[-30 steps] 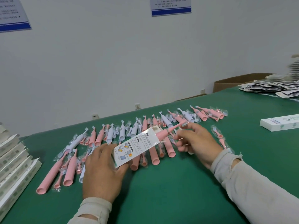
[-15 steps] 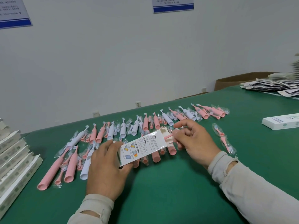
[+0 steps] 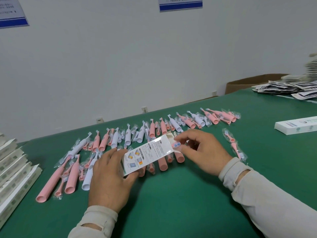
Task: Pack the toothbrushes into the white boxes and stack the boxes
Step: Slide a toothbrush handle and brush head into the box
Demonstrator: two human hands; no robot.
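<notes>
Holding tight, the left hand (image 3: pixel 109 176) grips the near end of a white box (image 3: pixel 147 156) with curled fingers and thumb, just above the green table (image 3: pixel 180 194). At the far end of the box, the flap is up. The right hand (image 3: pixel 202 152) pinches a pink toothbrush (image 3: pixel 176 144) by its head. Only the bristle end sticks out of the box mouth; the handle is hidden inside.

Under and behind the box lies a long row of toothbrushes (image 3: pixel 151 131), pink ones and white ones, many in clear bags. They lie side by side across the table. Two small bagged brush heads (image 3: pixel 234 146) lie alone, near the right wrist.

On the left edge sits a stack of white boxes (image 3: pixel 13 169), fanned out like steps. On the right lies one more closed box (image 3: pixel 296 125), well apart from the hands. Far back on the right is a pile of printed leaflets (image 3: pixel 291 88), and beside it a brown cardboard box (image 3: pixel 243 85). Two blue and white signs (image 3: pixel 180 4) hang on the wall.
</notes>
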